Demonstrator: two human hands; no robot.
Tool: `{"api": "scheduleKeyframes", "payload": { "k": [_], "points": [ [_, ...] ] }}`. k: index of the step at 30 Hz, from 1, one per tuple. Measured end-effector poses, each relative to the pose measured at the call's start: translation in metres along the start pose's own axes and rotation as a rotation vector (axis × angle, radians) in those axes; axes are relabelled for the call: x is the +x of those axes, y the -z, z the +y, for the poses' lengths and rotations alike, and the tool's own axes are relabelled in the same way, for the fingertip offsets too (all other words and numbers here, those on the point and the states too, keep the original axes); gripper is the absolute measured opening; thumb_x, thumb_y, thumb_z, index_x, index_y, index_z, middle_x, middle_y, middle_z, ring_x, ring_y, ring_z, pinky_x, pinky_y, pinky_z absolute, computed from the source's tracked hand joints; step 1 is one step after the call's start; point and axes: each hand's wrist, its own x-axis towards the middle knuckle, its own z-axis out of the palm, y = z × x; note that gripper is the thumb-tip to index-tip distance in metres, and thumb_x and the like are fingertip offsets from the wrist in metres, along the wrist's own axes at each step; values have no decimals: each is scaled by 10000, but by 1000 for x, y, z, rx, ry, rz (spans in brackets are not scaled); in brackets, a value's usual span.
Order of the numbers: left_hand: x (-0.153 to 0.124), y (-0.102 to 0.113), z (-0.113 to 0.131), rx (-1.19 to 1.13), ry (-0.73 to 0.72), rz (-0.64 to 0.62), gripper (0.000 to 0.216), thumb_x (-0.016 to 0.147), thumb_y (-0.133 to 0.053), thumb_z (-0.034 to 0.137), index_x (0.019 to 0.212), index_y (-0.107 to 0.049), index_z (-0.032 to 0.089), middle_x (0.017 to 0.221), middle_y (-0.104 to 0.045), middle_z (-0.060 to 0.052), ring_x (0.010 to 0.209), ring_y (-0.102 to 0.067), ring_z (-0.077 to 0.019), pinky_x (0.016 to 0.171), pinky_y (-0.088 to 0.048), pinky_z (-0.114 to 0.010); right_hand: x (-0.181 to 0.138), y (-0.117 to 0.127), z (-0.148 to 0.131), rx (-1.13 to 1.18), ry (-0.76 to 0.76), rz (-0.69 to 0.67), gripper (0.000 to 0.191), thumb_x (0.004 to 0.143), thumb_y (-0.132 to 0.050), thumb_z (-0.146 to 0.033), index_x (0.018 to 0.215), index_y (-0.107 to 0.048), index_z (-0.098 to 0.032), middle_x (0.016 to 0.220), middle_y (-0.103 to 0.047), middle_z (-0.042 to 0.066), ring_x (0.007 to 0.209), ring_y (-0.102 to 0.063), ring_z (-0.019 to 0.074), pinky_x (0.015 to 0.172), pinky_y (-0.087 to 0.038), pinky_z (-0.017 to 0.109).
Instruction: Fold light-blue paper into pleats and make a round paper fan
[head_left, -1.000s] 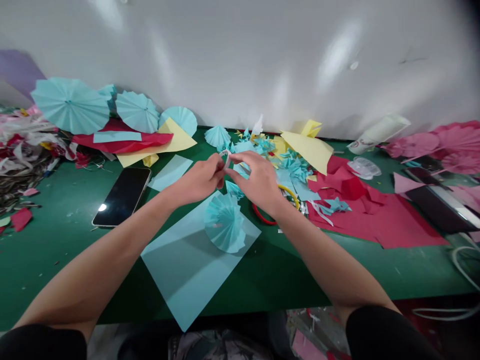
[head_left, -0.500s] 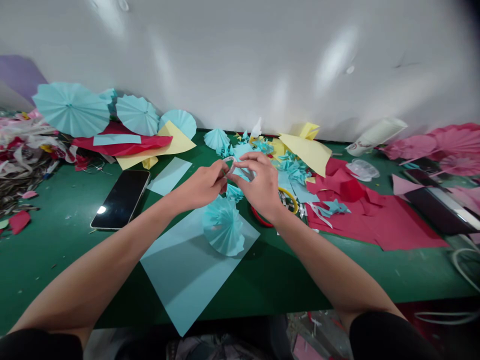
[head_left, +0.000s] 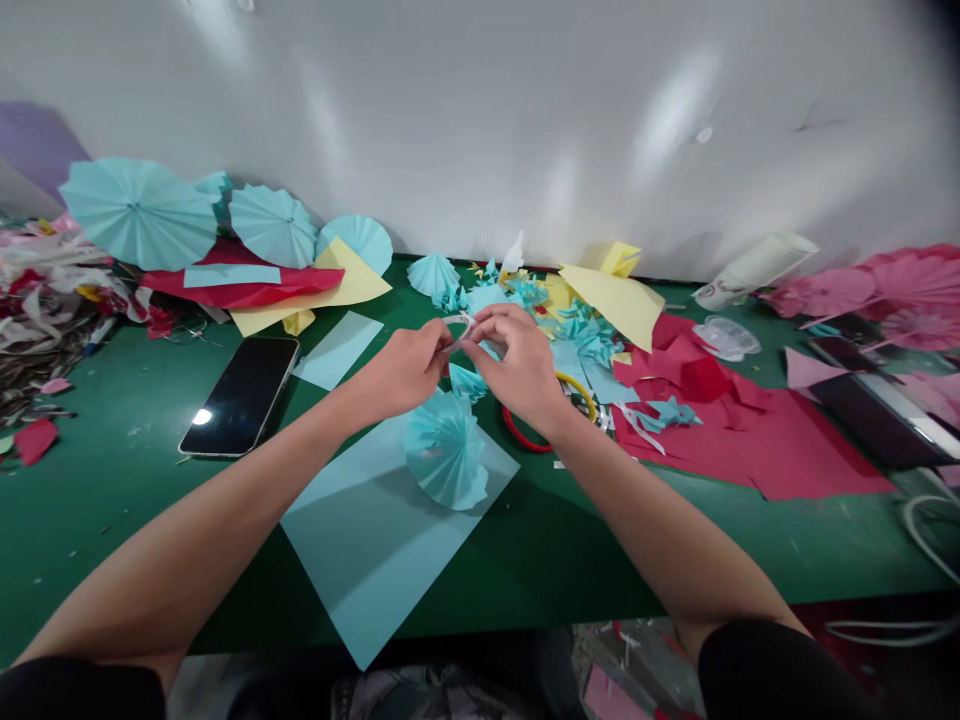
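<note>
Left hand [head_left: 411, 368]: thumb and fingers pinched on one end of a narrow white strip [head_left: 458, 319].
Right hand [head_left: 517, 358]: thumb and fingertips closed on the strip's other end.
White strip: bowed between the hands, above the green table [head_left: 577, 560].
Pleated blue rosette [head_left: 448, 455]: on a light-blue sheet [head_left: 375, 570], nearer the person.
Smartphone [head_left: 241, 397]: screen up, left of the sheet.

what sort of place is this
Probably a paper-craft work table: pleated blue paper fans stand against the wall, red paper lies in sheets and scraps, and both hands hold a thin white strip.
</note>
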Motion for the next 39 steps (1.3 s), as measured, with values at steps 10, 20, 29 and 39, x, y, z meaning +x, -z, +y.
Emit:
{"api": "scheduleKeyframes", "payload": {
  "k": [10, 20, 29, 39],
  "points": [
    [0, 2, 3, -28, 36, 7, 57, 839, -414, 215, 782, -410, 205, 708, -647, -11, 640, -600, -163, 558, -398, -263, 1, 9, 0, -232, 285, 12, 124, 783, -542, -159, 873, -588, -231, 1229, -450, 82, 1145, -434, 245, 904, -427, 466],
    [0, -1, 8, 20, 39, 43, 70, 786, -421, 153, 734, -437, 198, 684, -648, -6, 614, -592, -158, 552, -375, -265, -1, 10, -4, -395, 328, -75, 139, 786, -498, -152, 693, -589, -203, 1276, -412, 70, 1196, -336, 294, 967, -325, 515],
    [3, 0, 5, 6, 110, 195, 80, 728, -439, 128, 678, -460, 188, 646, -635, 4, 584, -581, -141, 565, -391, -254, -7, 5, -13, -451, 312, -54, 163, 814, -411, -115, 715, -499, -209, 1183, -457, 92, 1152, -367, 278, 915, -342, 497],
    [3, -11, 8, -76, 119, 215, 96, 675, -447, 114, 715, -409, 192, 673, -606, 0, 607, -550, -131, 535, -373, -233, -1, 15, -29, 86, -115, -207, 65, 721, -616, -240, 682, -613, -188, 1014, -515, 60, 999, -527, 202, 796, -464, 371]
  ]
}}
